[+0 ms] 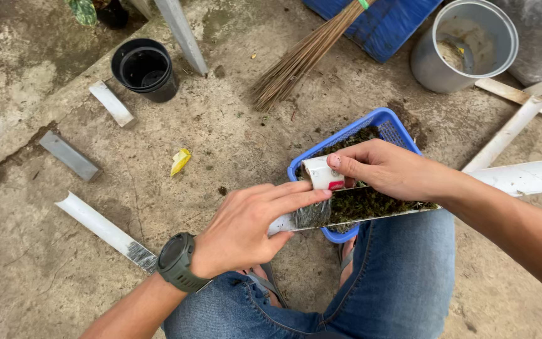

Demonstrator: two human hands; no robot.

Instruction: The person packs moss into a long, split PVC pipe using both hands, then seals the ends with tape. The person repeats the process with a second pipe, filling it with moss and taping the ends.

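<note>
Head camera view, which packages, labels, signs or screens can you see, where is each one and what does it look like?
Tape roll: in the right hand, over the blue basket; white, with a small red label patch.
Wristwatch: on the left hand's wrist; dark green, round dark face, nothing readable.
Yellow scrap: on the concrete left of the basket; crumpled, possibly a wrapper.
No signs in view.
</note>
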